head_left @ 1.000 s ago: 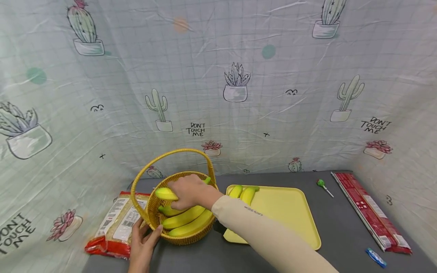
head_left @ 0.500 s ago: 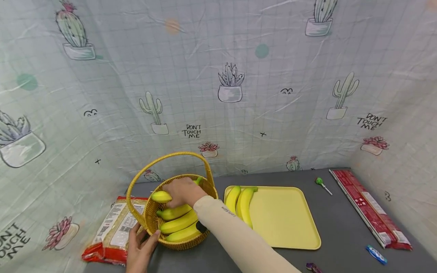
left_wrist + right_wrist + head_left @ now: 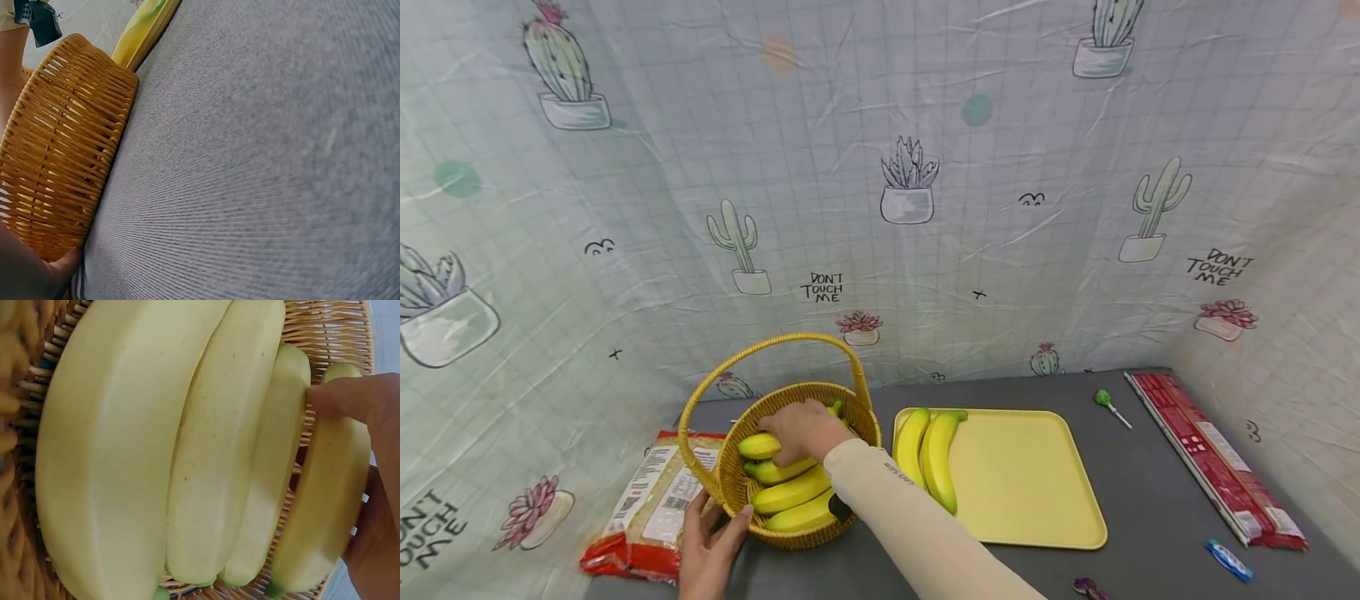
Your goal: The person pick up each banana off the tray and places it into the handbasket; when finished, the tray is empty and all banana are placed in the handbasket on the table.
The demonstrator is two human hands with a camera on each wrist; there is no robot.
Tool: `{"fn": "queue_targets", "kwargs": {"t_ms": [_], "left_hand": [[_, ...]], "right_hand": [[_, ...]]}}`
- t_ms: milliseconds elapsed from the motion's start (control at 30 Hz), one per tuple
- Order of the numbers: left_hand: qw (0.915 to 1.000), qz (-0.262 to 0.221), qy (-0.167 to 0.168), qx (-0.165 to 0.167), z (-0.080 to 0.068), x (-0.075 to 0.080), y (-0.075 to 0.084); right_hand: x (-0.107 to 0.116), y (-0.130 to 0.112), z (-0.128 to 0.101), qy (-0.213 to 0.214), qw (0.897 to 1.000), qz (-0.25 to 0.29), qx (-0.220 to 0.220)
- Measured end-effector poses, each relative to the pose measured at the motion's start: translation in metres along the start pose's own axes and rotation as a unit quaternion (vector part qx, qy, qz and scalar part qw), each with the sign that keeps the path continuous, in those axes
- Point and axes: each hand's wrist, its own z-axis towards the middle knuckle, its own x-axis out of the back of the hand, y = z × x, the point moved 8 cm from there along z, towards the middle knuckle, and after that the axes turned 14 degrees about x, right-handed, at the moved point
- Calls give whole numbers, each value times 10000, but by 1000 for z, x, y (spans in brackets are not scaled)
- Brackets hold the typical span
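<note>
A woven yellow basket [image 3: 730, 479] with a hoop handle holds several bananas. My right hand [image 3: 801, 427] reaches into it and grips the topmost banana [image 3: 757, 446], which lies against the others. In the right wrist view my fingers [image 3: 359, 397] curl over that banana [image 3: 325, 487] beside three more [image 3: 206, 456]. My left hand [image 3: 711, 546] grips the basket's front left wall, thumb on the weave. The left wrist view shows the basket wall [image 3: 62, 156] with part of that hand [image 3: 37, 275] at its foot.
A yellow tray [image 3: 1030, 479] right of the basket holds two bananas [image 3: 927, 450]. A red and white bag [image 3: 651, 504] lies left of the basket. A green lollipop [image 3: 1106, 402], a long red box [image 3: 1213, 462] and a blue sweet [image 3: 1225, 560] lie on the grey table's right side.
My right hand has lowered the banana from above the rim down onto the others in the basket. The left hand has stayed on the basket.
</note>
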Motion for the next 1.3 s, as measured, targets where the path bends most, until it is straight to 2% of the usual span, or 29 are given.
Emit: {"fn": "queue_targets", "kwargs": {"t_ms": [133, 367, 600, 767, 1033, 1167, 1300], "left_hand": [[10000, 13, -22, 30, 0, -1, -2], [9999, 25, -1, 143, 1, -3, -4], [9999, -6, -6, 148, 0, 0, -1], [9999, 23, -9, 164, 2, 1, 1], [9999, 82, 62, 136, 1, 1, -3], [9999, -63, 41, 73, 1, 1, -3], [9999, -62, 95, 100, 2, 0, -4]], "right_hand": [[-2, 3, -7, 48, 9999, 127, 51], [5, 8, -16, 282, 9991, -182, 265], [25, -7, -36, 460, 9923, -765, 860], [41, -18, -56, 599, 9844, -1135, 1206], [53, -29, -99, 761, 9753, -1249, 1655], [56, -27, -119, 893, 9736, -1245, 1694], [56, -18, -139, 1087, 9749, -1171, 1549]]}}
